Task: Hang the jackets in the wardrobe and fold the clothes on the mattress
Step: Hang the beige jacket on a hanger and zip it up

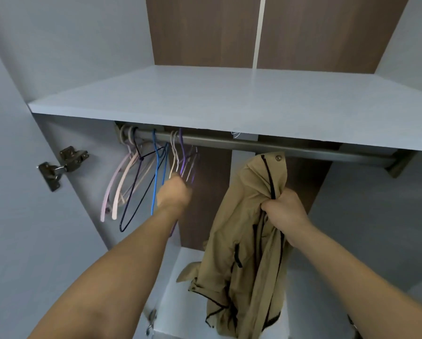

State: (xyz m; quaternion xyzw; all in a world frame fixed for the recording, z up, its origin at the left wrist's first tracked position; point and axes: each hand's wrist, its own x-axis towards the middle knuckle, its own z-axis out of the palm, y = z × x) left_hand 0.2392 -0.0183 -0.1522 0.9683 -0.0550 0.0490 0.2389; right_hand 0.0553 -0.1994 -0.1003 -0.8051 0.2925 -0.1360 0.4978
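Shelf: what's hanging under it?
Under the shelf, a rail carries empty hangers. Left hand covers some; right hand holds the jacket below.

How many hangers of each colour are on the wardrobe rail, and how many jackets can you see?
Pale pink hangers: 2
Dark navy hanger: 1
Blue hanger: 1
Cream hanger: 1, at the left hand
Purple hanger: at least 1; the cluster is too tangled to separate
Tan jacket: 1, gripped by the right hand
Total: at least 7
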